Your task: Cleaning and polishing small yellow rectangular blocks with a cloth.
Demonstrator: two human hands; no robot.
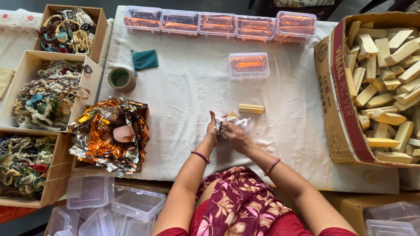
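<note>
Both my hands are closed together on a white wrap (234, 121) over the table (188, 91), left hand (213, 131) pinching, right hand (235, 135) folding. I should keep the wrap taut; the next block (251, 109) lies just beside.

1. A big brown cardboard carton (339, 100) with a red printed side stands at my far right, open, full of pale wooden blocks.
2. Five clear plastic boxes (218, 24) with orange contents line the far edge of the cloth.
3. One more clear lidded box (249, 65) sits alone ahead of me.
4. Three open cardboard boxes (30, 65) of beads stand at my left.
5. Empty clear plastic boxes (113, 203) lie near my left knee.
</note>
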